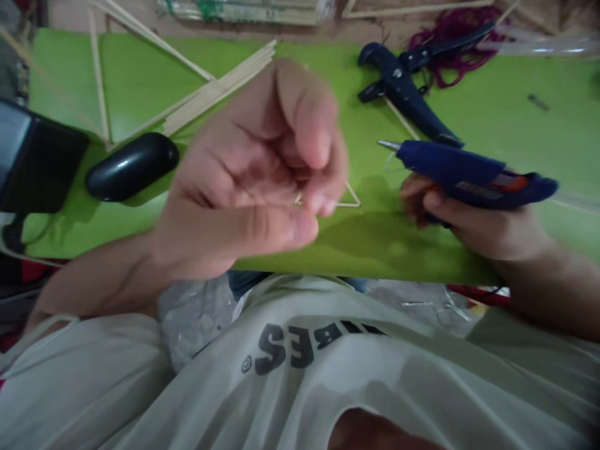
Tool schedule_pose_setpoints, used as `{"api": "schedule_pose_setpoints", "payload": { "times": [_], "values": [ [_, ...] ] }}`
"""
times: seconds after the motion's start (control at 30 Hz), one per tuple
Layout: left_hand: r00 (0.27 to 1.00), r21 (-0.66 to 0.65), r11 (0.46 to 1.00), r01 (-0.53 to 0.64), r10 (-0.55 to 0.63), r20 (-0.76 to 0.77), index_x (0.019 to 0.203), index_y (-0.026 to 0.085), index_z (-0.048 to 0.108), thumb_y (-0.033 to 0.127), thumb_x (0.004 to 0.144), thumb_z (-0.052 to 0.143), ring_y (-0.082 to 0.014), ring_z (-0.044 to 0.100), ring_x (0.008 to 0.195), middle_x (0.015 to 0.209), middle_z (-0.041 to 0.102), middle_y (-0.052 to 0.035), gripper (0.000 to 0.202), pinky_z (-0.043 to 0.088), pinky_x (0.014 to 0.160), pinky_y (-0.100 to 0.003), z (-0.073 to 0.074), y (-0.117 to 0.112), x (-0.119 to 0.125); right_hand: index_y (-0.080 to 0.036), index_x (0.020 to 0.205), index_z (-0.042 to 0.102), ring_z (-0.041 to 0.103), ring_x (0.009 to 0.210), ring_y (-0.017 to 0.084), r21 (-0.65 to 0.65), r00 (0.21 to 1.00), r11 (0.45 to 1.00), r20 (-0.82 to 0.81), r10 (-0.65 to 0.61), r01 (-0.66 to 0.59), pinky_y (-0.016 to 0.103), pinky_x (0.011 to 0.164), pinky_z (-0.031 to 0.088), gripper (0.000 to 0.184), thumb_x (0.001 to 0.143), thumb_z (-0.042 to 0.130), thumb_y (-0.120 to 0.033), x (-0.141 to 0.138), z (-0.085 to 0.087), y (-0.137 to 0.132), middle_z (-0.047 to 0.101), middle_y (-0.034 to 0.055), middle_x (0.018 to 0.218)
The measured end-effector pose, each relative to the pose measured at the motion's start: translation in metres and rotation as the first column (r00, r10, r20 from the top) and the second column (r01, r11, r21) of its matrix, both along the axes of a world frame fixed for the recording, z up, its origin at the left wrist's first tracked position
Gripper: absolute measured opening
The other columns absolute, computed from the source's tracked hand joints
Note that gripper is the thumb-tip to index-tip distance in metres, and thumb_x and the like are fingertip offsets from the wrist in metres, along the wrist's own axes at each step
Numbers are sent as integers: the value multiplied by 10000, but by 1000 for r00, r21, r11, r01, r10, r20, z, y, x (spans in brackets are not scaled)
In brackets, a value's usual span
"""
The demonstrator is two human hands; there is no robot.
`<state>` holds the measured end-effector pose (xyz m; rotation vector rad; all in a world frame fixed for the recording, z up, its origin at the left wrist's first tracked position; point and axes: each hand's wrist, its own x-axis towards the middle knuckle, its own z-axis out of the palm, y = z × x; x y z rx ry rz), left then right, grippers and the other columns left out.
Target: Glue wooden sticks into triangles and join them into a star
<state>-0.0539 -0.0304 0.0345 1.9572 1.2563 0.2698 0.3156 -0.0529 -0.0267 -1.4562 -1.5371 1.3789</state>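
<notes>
My left hand [253, 181] is raised close to the camera, its fingers curled and pinched on the corner of a small frame of thin wooden sticks [349, 197]. My right hand [473, 219] grips a blue glue gun [469, 175] whose metal nozzle points left toward that stick frame, a short gap away. Both hover over a green table [492, 119].
A second dark blue glue gun [403, 87] lies at the back beside purple yarn [450, 44]. A bundle of long wooden sticks [215, 90] lies at the back left. A black oval case [131, 165] and a dark box [32, 159] sit at the left.
</notes>
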Motion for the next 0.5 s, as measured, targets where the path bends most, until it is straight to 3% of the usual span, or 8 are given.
{"api": "schedule_pose_setpoints", "payload": {
  "times": [0.03,0.07,0.1,0.23,0.33,0.4,0.5],
  "values": [
    [958,2,999,-52,49,283,1396,352,579,459,1098,605,-204,811,1083,1216,718,-8,317,710,932,-465,-5,7,6,-281,1047,895,680,689,165,28,999,999,26,45,-46,305,583,548,253,979,906,-525,0,4,-2,790,39,883],
    [881,1,997,-71,62,470,1260,324,644,402,1053,692,-173,781,959,1092,708,10,227,695,871,-411,-12,15,12,-280,1045,882,685,708,166,68,994,993,53,98,-101,310,607,548,193,1007,884,-470,0,8,-3,800,38,916],
    [839,-3,997,-79,68,540,1168,298,682,351,1029,742,-147,747,893,1019,698,21,160,675,834,-367,-19,22,16,-272,1022,860,702,745,173,119,982,977,79,169,-177,318,649,556,136,1025,861,-407,1,12,-3,803,41,941],
    [877,137,979,-152,70,475,1052,211,767,234,1004,796,-111,732,872,991,765,15,60,632,814,-286,-55,53,24,-242,993,756,712,816,175,283,902,856,130,412,-433,319,720,540,83,1036,810,-287,11,16,3,766,42,959],
    [912,248,959,-140,28,408,1020,169,797,226,1001,823,-102,701,784,923,793,-7,65,599,733,-240,-75,66,23,-247,1008,721,701,815,192,256,860,822,144,489,-509,337,714,529,130,1022,830,-315,25,13,8,754,58,1017],
    [964,392,920,-23,-83,252,1022,174,817,242,1026,800,-121,723,810,936,818,-18,71,596,756,-248,-79,65,23,-254,1003,708,723,851,214,216,837,809,161,522,-546,353,739,546,155,1014,840,-335,32,12,10,758,71,1070],
    [974,523,844,122,-204,102,1009,208,814,251,1057,723,-129,748,814,923,828,18,112,578,771,-254,-75,58,24,-250,1028,701,733,871,207,197,808,784,189,559,-589,341,753,558,153,1031,821,-344,37,11,11,746,79,1102]
  ]
}}
